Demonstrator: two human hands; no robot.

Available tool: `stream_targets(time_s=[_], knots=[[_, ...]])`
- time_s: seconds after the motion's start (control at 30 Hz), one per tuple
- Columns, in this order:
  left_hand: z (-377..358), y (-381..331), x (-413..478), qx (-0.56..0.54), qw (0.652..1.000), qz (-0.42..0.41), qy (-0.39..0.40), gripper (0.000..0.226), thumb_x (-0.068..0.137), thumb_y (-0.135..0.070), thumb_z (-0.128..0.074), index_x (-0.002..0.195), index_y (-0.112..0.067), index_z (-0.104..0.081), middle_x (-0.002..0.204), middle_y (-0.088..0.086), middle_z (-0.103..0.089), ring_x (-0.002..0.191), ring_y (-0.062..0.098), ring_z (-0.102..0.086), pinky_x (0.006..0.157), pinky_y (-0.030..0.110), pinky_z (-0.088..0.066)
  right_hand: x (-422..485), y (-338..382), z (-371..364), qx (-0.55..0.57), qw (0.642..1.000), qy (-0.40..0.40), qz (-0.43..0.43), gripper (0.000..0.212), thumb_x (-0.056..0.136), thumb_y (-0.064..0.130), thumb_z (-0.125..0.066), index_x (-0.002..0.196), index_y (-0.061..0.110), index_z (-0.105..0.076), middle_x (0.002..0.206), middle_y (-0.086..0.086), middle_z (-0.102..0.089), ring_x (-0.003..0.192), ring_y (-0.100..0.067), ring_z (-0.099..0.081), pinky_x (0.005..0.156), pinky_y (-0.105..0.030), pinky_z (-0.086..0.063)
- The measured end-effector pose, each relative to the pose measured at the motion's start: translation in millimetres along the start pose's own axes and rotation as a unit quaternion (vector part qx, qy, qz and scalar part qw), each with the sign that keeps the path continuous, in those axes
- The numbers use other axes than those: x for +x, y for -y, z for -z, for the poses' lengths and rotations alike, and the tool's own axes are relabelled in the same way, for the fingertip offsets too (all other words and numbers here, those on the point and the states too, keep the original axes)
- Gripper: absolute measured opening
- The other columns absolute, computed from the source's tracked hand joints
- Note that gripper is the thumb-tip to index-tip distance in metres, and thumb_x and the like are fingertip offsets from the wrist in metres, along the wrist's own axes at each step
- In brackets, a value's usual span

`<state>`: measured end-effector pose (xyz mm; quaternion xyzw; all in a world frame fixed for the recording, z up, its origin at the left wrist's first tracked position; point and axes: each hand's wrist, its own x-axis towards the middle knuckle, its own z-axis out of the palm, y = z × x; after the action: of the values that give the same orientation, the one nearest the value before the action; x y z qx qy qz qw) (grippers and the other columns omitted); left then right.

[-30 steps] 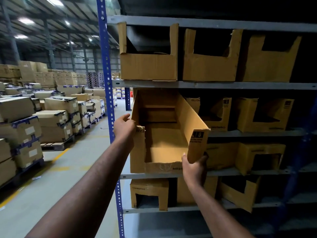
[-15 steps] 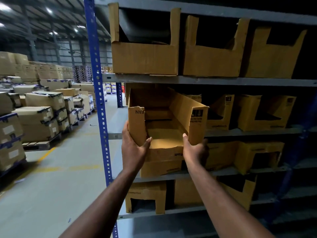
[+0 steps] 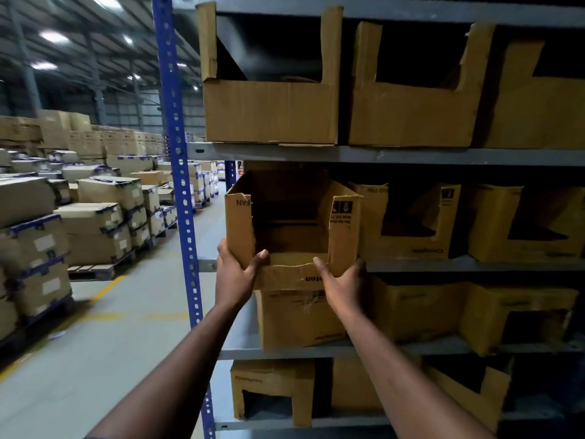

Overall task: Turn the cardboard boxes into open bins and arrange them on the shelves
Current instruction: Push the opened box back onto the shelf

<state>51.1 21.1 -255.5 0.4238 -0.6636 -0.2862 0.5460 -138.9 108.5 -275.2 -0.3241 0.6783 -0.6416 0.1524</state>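
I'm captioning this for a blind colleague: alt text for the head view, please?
A person's left hand and right hand hold a cut-open cardboard bin at the left end of a metal shelf. Other open bins sit on the shelves above, beside and below; stacked boxes on pallets stand at left.

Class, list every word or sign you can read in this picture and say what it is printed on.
"FAN", upside down: left front panel of the held bin.
"ton", upside down: its front lip.
"Crompton", faint: bottom-shelf bin.
Arrow label, held bin's right panel: small print blurred.
White labels on the stacked boxes: too small.
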Motion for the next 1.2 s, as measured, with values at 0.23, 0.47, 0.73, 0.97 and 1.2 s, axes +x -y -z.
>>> stream_targets(time_s=[0.23,0.47,0.73,0.97,1.2], knots=[[-19,15,36,0.009,0.997,0.046,0.067,0.084,0.092,-0.045,-0.067,0.152,-0.019,-0.014,0.14,0.009,-0.05,0.117,0.029,-0.056,0.091,0.038,-0.049,49,-4,-18,-0.057,0.998,-0.027,-0.002,0.121,0.067,0.074,-0.07,0.157,0.023,-0.007,0.146,-0.012,-0.04,0.13,-0.032,-0.047,0.103,-0.049,-0.047],[-41,49,34,0.023,0.986,0.144,0.077,0.067,0.095,-0.053,-0.057,0.145,-0.014,-0.035,0.14,0.01,-0.057,0.122,0.033,-0.057,0.101,0.048,-0.049,86,-8,-23,-0.012,0.999,0.002,-0.03,0.103,0.073,0.06,-0.077,0.15,0.017,-0.023,0.142,-0.011,-0.043,0.125,-0.03,-0.05,0.087,-0.035,-0.043],[-54,54,40,0.094,0.987,0.127,0.01,0.06,0.096,-0.055,-0.055,0.138,-0.013,-0.045,0.137,0.01,-0.058,0.123,0.032,-0.057,0.101,0.051,-0.049,99,-15,-30,-0.019,0.999,0.011,-0.026,0.102,0.077,0.062,-0.074,0.149,0.013,-0.021,0.142,-0.012,-0.041,0.122,-0.031,-0.052,0.087,-0.037,-0.044],[-57,63,50,0.11,0.985,0.133,0.002,0.064,0.095,-0.057,-0.054,0.14,-0.013,-0.044,0.135,0.013,-0.056,0.12,0.034,-0.057,0.1,0.053,-0.05,100,-35,-29,-0.046,0.999,0.001,-0.004,0.093,0.077,0.058,-0.076,0.142,0.011,-0.03,0.139,-0.011,-0.039,0.119,-0.029,-0.052,0.085,-0.038,-0.05],[-74,81,28,0.095,0.989,0.096,-0.054,0.061,0.096,-0.049,-0.058,0.141,-0.013,-0.04,0.138,0.013,-0.045,0.121,0.033,-0.054,0.099,0.051,-0.049,90,-96,-22,-0.035,0.995,-0.065,0.071,0.046,0.083,0.043,-0.076,0.114,0.02,-0.051,0.112,-0.002,-0.06,0.099,-0.02,-0.061,0.079,-0.035,-0.053]])
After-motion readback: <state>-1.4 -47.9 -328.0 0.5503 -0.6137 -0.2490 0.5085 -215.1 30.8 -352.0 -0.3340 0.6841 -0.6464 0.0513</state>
